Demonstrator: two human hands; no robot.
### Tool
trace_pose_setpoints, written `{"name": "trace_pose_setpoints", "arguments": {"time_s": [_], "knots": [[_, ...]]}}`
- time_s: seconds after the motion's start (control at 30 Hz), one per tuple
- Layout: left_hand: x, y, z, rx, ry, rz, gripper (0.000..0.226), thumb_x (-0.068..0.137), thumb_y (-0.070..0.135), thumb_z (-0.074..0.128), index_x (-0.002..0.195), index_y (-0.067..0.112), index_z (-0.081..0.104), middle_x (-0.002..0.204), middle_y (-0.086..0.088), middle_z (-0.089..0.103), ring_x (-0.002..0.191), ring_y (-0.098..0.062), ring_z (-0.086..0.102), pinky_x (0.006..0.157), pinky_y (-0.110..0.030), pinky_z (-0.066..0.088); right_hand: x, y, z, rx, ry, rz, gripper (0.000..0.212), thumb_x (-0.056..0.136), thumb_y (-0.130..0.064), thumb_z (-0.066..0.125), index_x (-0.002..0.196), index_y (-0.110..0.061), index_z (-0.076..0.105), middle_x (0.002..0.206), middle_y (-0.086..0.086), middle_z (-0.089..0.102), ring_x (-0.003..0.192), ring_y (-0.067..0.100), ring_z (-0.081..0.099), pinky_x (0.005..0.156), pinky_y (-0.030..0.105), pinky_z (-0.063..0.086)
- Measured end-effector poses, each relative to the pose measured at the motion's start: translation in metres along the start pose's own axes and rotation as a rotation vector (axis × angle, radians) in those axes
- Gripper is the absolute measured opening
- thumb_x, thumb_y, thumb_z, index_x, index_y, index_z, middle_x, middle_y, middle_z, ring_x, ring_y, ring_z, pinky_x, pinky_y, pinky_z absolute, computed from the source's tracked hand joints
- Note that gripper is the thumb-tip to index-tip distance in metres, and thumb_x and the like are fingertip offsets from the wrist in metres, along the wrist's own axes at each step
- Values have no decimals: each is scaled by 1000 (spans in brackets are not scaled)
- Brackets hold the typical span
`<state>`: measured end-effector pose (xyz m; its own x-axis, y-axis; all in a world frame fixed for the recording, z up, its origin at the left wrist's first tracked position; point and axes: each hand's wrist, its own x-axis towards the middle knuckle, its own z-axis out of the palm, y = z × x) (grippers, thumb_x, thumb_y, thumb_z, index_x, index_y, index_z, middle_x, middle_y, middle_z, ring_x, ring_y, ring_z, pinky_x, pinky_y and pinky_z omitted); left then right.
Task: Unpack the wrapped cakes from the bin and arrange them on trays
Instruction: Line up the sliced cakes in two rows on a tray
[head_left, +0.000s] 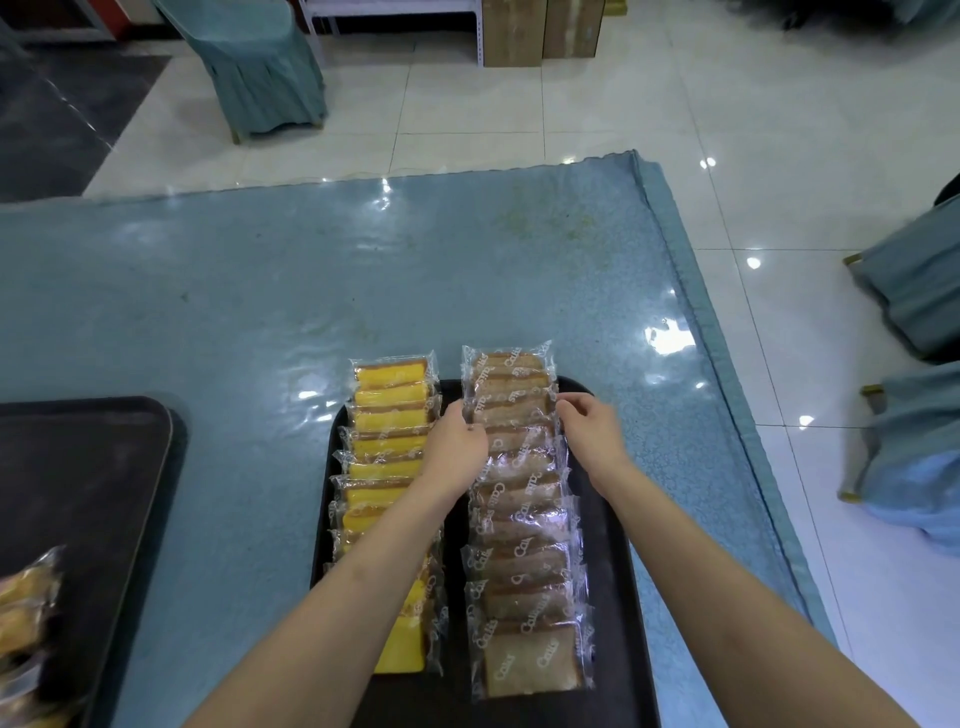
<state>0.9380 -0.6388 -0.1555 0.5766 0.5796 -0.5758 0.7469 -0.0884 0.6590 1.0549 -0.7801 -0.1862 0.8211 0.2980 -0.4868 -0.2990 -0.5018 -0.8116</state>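
A: Table (260, 291) surface, blue under clear film, carries two black trays. State contents, largest item first.

B: Centre tray (613, 571) sits at the near edge and holds two overlapped rows: yellow cakes (387, 447) along its left side, brown cakes (519, 525) to their right. Both rows overhang the tray's far edge. Second tray (88, 467), at the near left, holds loose wrapped cakes (26, 597) at its near corner. The bin is not in view.

A: Hand state?

B: Left hand (457, 441) and right hand (592, 423) bracket one brown packet near the row's far end. Fingers are curled onto its left and right wrapper edges; a pinch seems likely.

A: Handling characteristics?

B: Judged light, soft and crushable, with slippery film. Grip the sealed side margins, not the cake body.

A: Obstructions?

B: Neighbouring packets overlap closely; shifting one may disturb others. Covered chairs (260, 67) stand well apart.
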Motion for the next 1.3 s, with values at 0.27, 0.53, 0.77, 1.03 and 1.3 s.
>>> {"name": "trace_pose_setpoints", "arguments": {"time_s": [0.27, 0.53, 0.77, 1.03, 1.3], "knots": [[-8, 5, -3, -76, -19, 0, 60, 106, 6, 41, 163, 21, 28, 121, 3, 65, 51, -8, 44, 43, -21, 37, -9, 0, 2, 94, 3, 7, 22, 106, -18, 52, 115, -19, 72, 105, -2, 75, 93, 14, 69, 77, 27, 52], [-6, 9, -9, -59, -19, 57, 63, 106, 3, 40, 164, 24, 27, 165, 0, 36, 61, -2, 52, 52, -19, 46, -9, 4, 0, 131, 4, 17, 20, 105, -17, 54, 112, -22, 72, 102, 1, 77, 87, 19, 71, 77, 32, 60], [-3, 9, -8, -34, -21, 51, 67, 105, 1, 40, 164, 27, 25, 164, -1, 39, 42, -2, 44, 40, -18, 36, -12, 4, -1, 178, -16, 47, 23, 107, -15, 53, 113, -20, 74, 104, -1, 78, 96, 16, 75, 81, 29, 60], [-15, 7, -10, -43, 1, 85, 63, 106, 6, 44, 164, 24, 26, 159, -6, 44, 51, -3, 50, 41, -16, 37, -16, 12, -7, 106, 49, -24, 31, 106, -20, 56, 135, -15, 65, 122, -3, 72, 112, 13, 68, 104, 38, 55], [-36, -7, -5, -32, -19, 49, 60, 108, 11, 43, 164, 21, 24, 122, -4, 66, 53, -8, 46, 43, -21, 37, -30, 18, -9, -10, 59, -28, 26, 104, -23, 61, 127, -14, 69, 106, -5, 71, 87, 5, 63, 79, 24, 49]]}}
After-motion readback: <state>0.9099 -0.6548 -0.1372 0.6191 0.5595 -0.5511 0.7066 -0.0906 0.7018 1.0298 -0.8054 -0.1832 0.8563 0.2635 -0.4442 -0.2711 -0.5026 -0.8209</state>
